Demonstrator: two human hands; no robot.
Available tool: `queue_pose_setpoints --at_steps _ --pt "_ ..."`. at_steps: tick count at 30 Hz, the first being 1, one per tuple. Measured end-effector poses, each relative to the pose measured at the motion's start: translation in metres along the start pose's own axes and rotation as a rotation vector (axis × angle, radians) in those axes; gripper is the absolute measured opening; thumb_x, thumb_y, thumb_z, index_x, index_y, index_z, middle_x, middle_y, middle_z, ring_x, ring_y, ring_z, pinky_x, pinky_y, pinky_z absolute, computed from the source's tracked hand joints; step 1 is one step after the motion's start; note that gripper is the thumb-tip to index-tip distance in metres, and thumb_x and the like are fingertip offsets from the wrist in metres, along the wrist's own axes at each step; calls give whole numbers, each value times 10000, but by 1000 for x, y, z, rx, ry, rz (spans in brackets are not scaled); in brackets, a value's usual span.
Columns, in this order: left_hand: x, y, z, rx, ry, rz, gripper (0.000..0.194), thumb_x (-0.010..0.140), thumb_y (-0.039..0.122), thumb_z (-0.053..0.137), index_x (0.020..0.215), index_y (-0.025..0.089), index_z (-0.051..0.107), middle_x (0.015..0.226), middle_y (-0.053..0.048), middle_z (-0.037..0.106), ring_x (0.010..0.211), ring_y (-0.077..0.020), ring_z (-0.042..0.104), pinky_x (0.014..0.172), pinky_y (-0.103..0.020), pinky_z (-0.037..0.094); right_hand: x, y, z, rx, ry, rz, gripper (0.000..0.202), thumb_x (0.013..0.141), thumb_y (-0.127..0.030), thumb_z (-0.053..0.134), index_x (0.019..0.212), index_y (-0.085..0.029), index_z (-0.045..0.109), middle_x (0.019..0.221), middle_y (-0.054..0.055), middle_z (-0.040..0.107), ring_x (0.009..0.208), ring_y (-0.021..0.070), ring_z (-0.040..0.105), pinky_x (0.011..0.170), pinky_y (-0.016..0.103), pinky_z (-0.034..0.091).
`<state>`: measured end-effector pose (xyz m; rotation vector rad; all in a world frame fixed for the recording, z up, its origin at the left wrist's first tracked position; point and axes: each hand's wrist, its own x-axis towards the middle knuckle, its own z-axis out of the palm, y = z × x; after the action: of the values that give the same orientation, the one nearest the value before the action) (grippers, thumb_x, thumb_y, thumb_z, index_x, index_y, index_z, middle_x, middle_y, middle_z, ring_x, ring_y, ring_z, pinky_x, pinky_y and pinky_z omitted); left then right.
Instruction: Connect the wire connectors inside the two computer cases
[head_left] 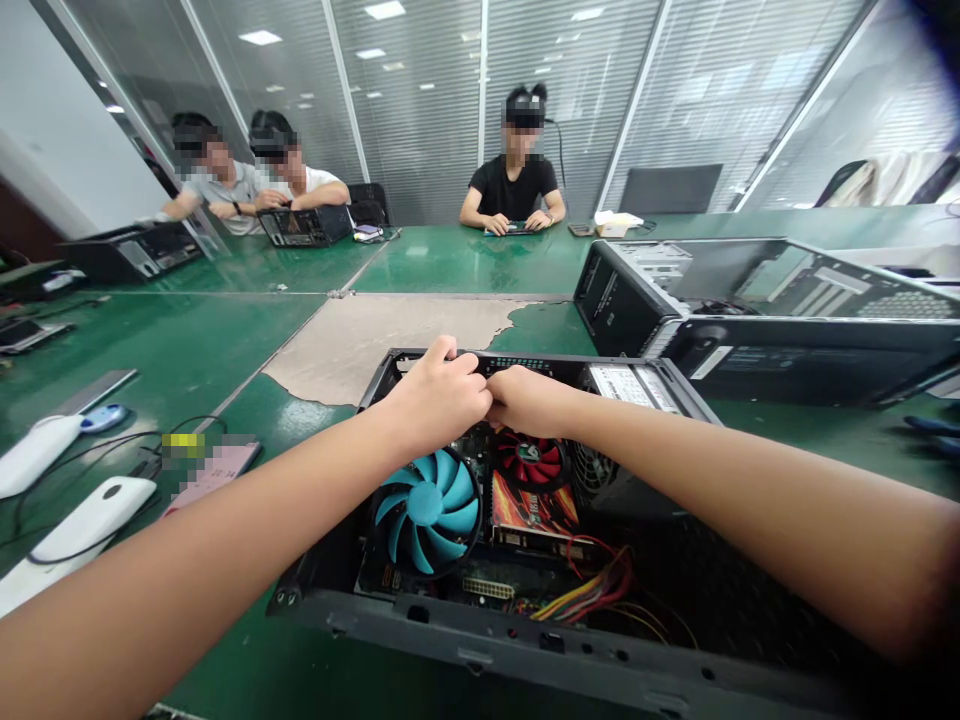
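Note:
An open black computer case (472, 650) lies on the table before me. At the far rim of its opening, my left hand (442, 392) and my right hand (523, 400) meet, fingers curled. Whatever they pinch is hidden behind the knuckles. Below my left hand sits a cooling fan with turquoise blades (425, 505). Beneath my right hand is a graphics card (534, 505) with a red fan. A silver-labelled power supply (634, 387) fills the far right corner. Loose coloured cables (589, 590) lie near the front wall.
Another open computer case (795, 345) stands to the right. At left are a pink-screened phone (214, 475), white devices (94, 520) and cables. A person in black (514, 180) sits across the green table (427, 260); two people work on cases (311, 225) at the far left.

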<state>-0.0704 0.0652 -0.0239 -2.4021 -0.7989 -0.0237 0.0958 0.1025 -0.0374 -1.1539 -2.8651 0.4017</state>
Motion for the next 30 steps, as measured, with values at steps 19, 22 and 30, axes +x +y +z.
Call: queue_pose_setpoints --at_steps 19,22,30 --pt "-1 -1 6 -57 -65 -1 194 875 99 540 736 182 647 727 -43 673 846 -216 558 769 -400 274 -1 0 1 -42 -70 32 198 835 -169 561 900 -161 748 830 76 748 762 195 658 640 264 394" --pt "0 0 6 -62 -55 2 188 863 96 540 727 187 633 717 -40 673 830 -206 551 762 -395 272 -1 -1 0 -48 -77 44 204 840 -158 549 880 -149 749 802 80 742 737 189 653 634 262 394" --pt "2 3 2 -39 -10 -20 227 900 87 494 730 182 611 688 -26 653 774 -192 555 771 -395 268 -1 -2 -1 -14 -59 49 224 868 -157 522 807 -123 735 667 68 703 609 160 620 604 253 392"
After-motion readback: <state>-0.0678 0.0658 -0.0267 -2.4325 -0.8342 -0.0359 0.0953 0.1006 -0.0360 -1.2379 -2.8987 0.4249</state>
